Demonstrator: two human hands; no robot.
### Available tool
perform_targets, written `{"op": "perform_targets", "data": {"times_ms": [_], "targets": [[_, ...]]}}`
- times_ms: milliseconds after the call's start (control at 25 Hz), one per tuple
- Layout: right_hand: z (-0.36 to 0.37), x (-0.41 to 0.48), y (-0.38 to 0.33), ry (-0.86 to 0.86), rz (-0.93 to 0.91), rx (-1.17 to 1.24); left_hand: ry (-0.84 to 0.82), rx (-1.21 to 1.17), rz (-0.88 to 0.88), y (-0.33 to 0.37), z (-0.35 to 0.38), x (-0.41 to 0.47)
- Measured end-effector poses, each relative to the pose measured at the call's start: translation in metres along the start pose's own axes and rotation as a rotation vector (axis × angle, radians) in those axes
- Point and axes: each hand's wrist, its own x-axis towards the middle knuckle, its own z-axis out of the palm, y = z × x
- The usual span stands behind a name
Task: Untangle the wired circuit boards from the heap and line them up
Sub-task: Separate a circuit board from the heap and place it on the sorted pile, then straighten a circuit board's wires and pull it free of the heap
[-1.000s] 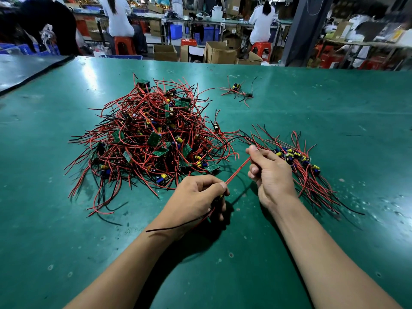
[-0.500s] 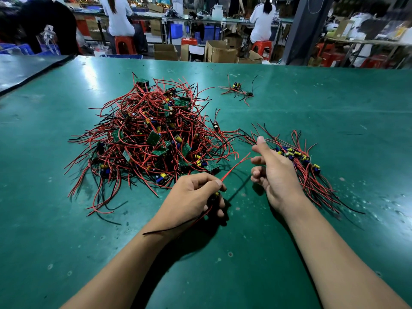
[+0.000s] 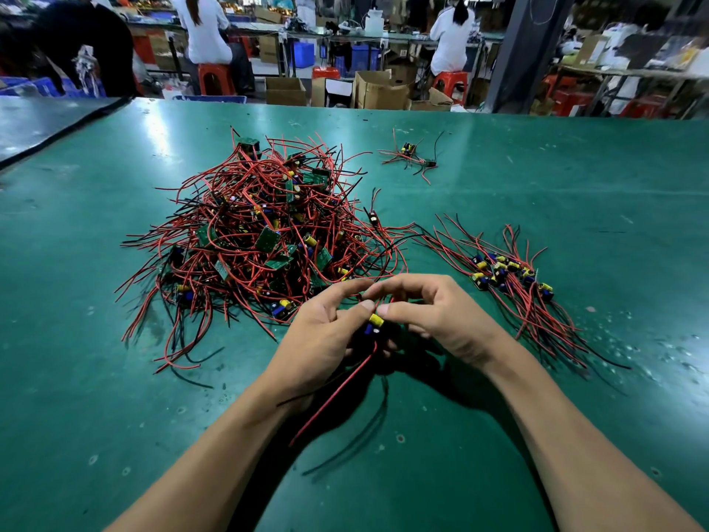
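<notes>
A big heap of small green circuit boards with red and black wires lies on the green table, left of centre. To the right, a row of untangled boards lies side by side with their wires trailing toward me. Just in front of the heap, my left hand and my right hand meet around one small board with a yellow capacitor. Both thumbs and forefingers pinch it. Its red and black wires hang down toward me between my forearms.
A small separate tangle of boards lies farther back on the green table. A darker table edge sits at the far left. Behind the table, people sit on red stools among cardboard boxes.
My right hand has let go of the red wire, swung left and closed on the board held by my left hand. The board has turned so its yellow capacitor shows.
</notes>
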Motion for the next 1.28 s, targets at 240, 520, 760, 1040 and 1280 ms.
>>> {"op": "perform_targets", "data": {"times_ms": [240, 520, 760, 1040, 1280], "targets": [[-0.003, -0.002, -0.002, 0.046, 0.071, 0.042, -0.02, -0.208, -0.032, 0.004, 0.001, -0.001], [-0.012, 0.001, -0.008, 0.166, 0.215, 0.26, -0.104, -0.303, 0.013, 0.01, 0.002, -0.004], [-0.023, -0.009, -0.016, -0.129, 0.453, 0.382, 0.083, -0.148, 0.142, 0.006, 0.006, -0.004], [-0.041, -0.014, -0.017, -0.23, 0.405, 0.474, 0.047, -0.263, 0.082, 0.022, -0.001, -0.002], [-0.005, -0.004, 0.0, -0.224, 0.354, 0.354, 0.005, 0.153, 0.012, 0.006, 0.015, -0.001]]}}
